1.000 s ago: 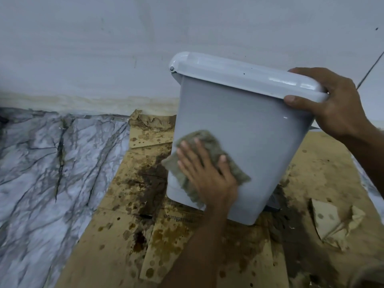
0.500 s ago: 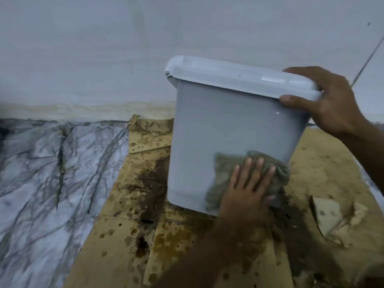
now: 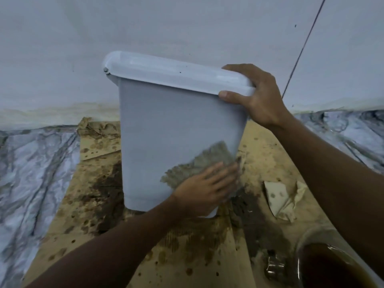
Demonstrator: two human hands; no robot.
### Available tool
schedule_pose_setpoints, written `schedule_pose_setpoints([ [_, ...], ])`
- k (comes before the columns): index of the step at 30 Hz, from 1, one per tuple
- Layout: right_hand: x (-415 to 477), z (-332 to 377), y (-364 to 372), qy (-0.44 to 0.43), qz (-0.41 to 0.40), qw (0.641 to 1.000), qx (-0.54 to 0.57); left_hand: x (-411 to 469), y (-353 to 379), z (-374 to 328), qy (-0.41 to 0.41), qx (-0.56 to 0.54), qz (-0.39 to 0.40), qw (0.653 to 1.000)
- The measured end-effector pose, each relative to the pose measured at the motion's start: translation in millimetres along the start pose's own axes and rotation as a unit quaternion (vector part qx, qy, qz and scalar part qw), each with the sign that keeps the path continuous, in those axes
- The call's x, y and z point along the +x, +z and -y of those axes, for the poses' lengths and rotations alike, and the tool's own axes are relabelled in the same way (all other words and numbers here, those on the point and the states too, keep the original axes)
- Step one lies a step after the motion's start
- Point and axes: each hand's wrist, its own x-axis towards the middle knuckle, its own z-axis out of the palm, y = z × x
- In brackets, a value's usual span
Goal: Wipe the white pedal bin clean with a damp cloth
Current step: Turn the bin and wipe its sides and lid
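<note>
The white pedal bin (image 3: 166,129) stands tilted on wet, stained cardboard, its lid closed. My right hand (image 3: 257,96) grips the right end of the lid, thumb on the front edge and fingers over the top. My left hand (image 3: 204,187) presses a grey-green damp cloth (image 3: 209,161) flat against the lower right of the bin's front wall, fingers straight and spread. Part of the cloth sticks out above and left of my fingers. The pedal is hidden from view.
Brown stained cardboard (image 3: 97,183) covers the floor under the bin, on marbled sheeting (image 3: 31,163). A torn cardboard scrap (image 3: 280,198) lies to the right. A tub of dark dirty water (image 3: 332,267) sits at the bottom right. A pale wall (image 3: 187,28) stands close behind.
My left hand has slid the cloth from the lower left of the bin's front across to the lower right. My right hand has kept its grip on the lid.
</note>
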Motion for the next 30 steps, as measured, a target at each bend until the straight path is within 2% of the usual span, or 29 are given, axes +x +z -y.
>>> schedule_pose_setpoints([
  [2, 0, 1, 0, 0.003, 0.003, 1.0, 0.001, -22, 3, 4, 0.044, 0.011, 0.009, 0.999],
  [4, 0, 3, 0, 0.007, 0.006, 1.0, -0.001, -33, -6, 25, 0.002, 0.009, -0.024, 1.0],
  [6, 0, 4, 0, 0.015, 0.004, 1.0, 0.0, -35, -17, 49, -0.124, -0.001, -0.08, 0.989],
  [7, 0, 5, 0, 0.017, 0.004, 1.0, 0.001, -33, -23, 59, -0.206, -0.001, -0.108, 0.973],
  [9, -1, 9, 1, 0.019, 0.002, 1.0, -0.001, -28, -34, 71, -0.349, -0.002, -0.154, 0.924],
  [12, -5, 14, 2, 0.016, 0.003, 1.0, -0.015, -15, -42, 74, -0.468, -0.018, -0.198, 0.861],
  [15, -11, 16, -1, 0.012, 0.003, 1.0, -0.022, -2, -49, 75, -0.526, -0.045, -0.256, 0.81],
  [19, -14, 17, -1, 0.018, -0.01, 0.999, -0.026, 7, -50, 84, -0.52, -0.086, -0.328, 0.784],
  [20, -13, 17, -1, 0.019, -0.014, 0.999, -0.025, 10, -51, 86, -0.524, -0.103, -0.36, 0.765],
  [21, -13, 16, -1, 0.02, -0.017, 0.999, -0.025, 15, -54, 88, -0.541, -0.132, -0.4, 0.728],
  [22, -12, 16, 0, 0.022, -0.019, 0.999, -0.024, 21, -60, 90, -0.566, -0.174, -0.444, 0.673],
  [24, -12, 15, 0, 0.019, -0.024, 0.999, -0.027, 36, -83, 94, -0.606, -0.26, -0.525, 0.538],
  [25, -12, 15, 0, 0.016, -0.025, 0.999, -0.03, 44, -96, 98, -0.609, -0.279, -0.553, 0.496],
  [26, -14, 16, 1, 0.013, -0.026, 0.999, -0.033, 51, -108, 103, -0.597, -0.279, -0.574, 0.486],
  [27, -15, 17, 1, 0.011, -0.026, 0.999, -0.035, 57, -119, 110, -0.578, -0.269, -0.582, 0.505],
  [28, -18, 18, 1, 0.009, -0.023, 0.999, -0.035, 62, -129, 118, -0.563, -0.258, -0.568, 0.543],
  [29, -20, 20, 0, 0.009, -0.019, 0.999, -0.034, 65, -138, 128, -0.557, -0.25, -0.524, 0.594],
  [30, -22, 23, -2, 0.009, -0.013, 0.999, -0.035, 65, -147, 139, -0.56, -0.238, -0.447, 0.656],
])
